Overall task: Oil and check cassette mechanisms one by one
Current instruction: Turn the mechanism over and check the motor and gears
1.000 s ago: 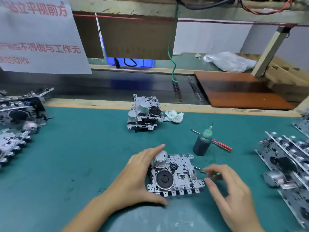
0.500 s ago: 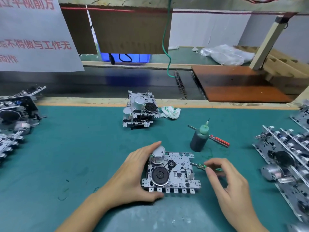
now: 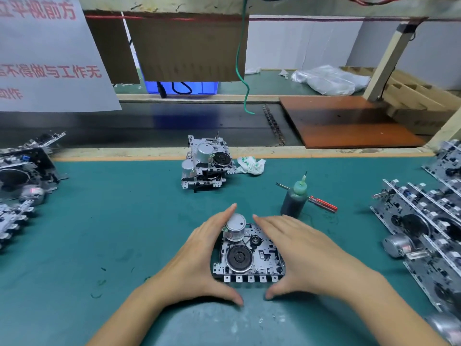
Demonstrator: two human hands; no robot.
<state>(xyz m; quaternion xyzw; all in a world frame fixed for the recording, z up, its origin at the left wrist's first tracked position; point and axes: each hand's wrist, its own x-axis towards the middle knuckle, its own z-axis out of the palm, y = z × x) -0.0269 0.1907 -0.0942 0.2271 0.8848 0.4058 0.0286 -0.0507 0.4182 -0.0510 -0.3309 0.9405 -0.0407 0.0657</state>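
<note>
a green mat [image 3: 104, 221] covers the bench. near its front edge lies the mechanism [image 3: 249, 253], flat, motor and flywheel up, long axis running left to right. the left hand [image 3: 199, 258] cups its left end and the right hand [image 3: 299, 255] its right end, fingers straight and together along the sides, thumbs at the near corners; both look equally near for a lift. behind the right hand stands the oil bottle [image 3: 294, 201], a screwdriver [image 3: 321, 203] beyond it. 2 stacked units [image 3: 207, 163] sit farther back.
</note>
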